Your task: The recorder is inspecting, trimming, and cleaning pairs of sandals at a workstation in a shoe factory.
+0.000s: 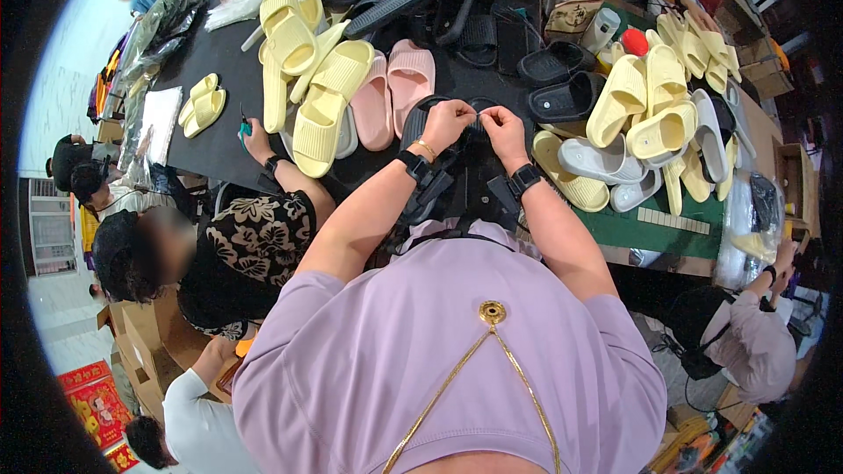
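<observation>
Both my hands meet above the black table, over a pair of black slippers (pixel 421 118) that they partly cover. My left hand (pixel 444 129) is closed in a pinch, thumb and index finger together. Close beside it, my right hand (pixel 504 135) pinches in the same way. Something thin and dark seems to run between the two sets of fingertips, too small to name. To the left of my left hand lie pink slippers (pixel 372 104) and a large yellow slipper (pixel 334 110). Black slippers (pixel 566 98) lie to the right of my right hand.
Yellow and grey slippers (pixel 601 161) are heaped at right beside a green mat (pixel 606 230) with a strip of white labels (pixel 673 220). More slippers (pixel 399 4) pile up at the far side. At left, a co-worker's hand (pixel 257 140) holds teal-handled scissors (pixel 245 128).
</observation>
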Available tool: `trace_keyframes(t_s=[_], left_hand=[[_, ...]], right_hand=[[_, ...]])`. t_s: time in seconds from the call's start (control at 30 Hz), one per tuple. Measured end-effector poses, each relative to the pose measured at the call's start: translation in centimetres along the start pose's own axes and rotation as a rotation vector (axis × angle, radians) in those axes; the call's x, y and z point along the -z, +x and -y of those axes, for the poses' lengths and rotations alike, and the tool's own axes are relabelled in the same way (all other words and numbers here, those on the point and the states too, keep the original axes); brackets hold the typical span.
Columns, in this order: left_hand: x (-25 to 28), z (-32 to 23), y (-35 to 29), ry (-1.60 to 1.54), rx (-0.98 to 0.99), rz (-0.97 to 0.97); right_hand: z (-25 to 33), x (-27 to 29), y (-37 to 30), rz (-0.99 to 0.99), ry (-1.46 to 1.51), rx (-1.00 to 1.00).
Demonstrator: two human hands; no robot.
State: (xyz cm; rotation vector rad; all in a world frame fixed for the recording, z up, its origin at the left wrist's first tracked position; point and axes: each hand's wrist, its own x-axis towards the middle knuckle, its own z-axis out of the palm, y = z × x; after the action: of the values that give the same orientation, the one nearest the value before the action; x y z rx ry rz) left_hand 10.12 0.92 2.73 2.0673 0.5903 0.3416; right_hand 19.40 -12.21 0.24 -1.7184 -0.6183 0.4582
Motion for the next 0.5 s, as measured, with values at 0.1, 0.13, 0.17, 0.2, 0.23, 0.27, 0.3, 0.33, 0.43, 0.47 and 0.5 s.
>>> trace_keyframes(t_s=[0.1,0.13,0.17,0.2,0.23,0.27,0.3,0.33,0.43,0.47,0.5], left_hand=[[-0.02,0.09,-0.06,-0.004,-0.016,-0.011],[0.01,0.05,-0.06,-0.010,-0.008,-0.004],[0.04,0.00,-0.06,-0.016,-0.001,0.004],[0.07,-0.06,-0.06,-0.021,0.006,0.011],[0.03,-0.02,-0.07,-0.017,-0.001,0.000],[-0.03,0.00,-0.09,-0.012,-0.008,-0.010],[-0.07,0.03,-0.10,-0.008,-0.015,-0.021],[-0.10,0.06,-0.12,-0.013,-0.021,-0.028],[-0.14,0.08,-0.14,-0.017,-0.024,-0.033],[-0.15,0.06,-0.08,-0.012,-0.016,-0.026],[-0.17,0.03,-0.02,-0.006,-0.008,-0.017]], right_hand=[[0.06,0.01,-0.01,0.007,-0.040,0.011],[0.10,0.06,0.00,0.012,-0.057,0.014],[0.15,0.09,0.02,0.018,-0.074,0.018],[0.08,0.07,0.04,0.009,-0.057,0.013],[0.02,0.01,0.03,0.002,-0.041,0.008],[-0.05,-0.04,0.02,-0.006,-0.024,0.002],[-0.11,-0.03,0.00,-0.010,-0.017,0.003],[0.00,0.01,-0.09,-0.013,-0.011,0.002],[0.23,0.05,-0.15,-0.011,-0.023,-0.004],[0.23,0.08,-0.16,-0.010,-0.031,-0.008],[0.09,0.08,-0.11,-0.006,-0.033,-0.001]])
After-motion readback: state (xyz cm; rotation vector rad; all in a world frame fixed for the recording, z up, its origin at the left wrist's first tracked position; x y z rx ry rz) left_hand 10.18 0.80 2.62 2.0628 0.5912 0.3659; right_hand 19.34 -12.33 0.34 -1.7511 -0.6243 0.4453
